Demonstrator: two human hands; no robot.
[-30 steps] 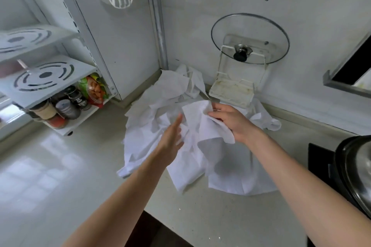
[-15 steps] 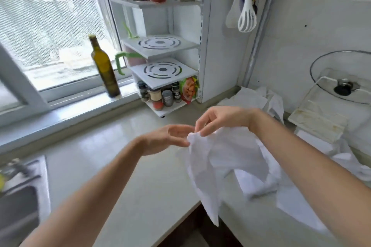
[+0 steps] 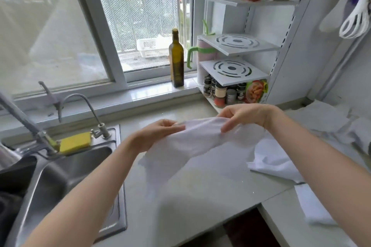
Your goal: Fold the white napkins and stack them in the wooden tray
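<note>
left hand (image 3: 158, 134): now pinching the napkin's near end, not just reaching
right hand (image 3: 247, 115): pinching the other end
napkin (image 3: 192, 142): pulled out between both hands, hanging above the counter (image 3: 200, 196)
pile (image 3: 331, 124): ended up right of the right hand

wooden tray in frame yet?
No. The head view shows both hands, left and right, holding a white napkin above the countertop, with no wooden tray anywhere.
</note>
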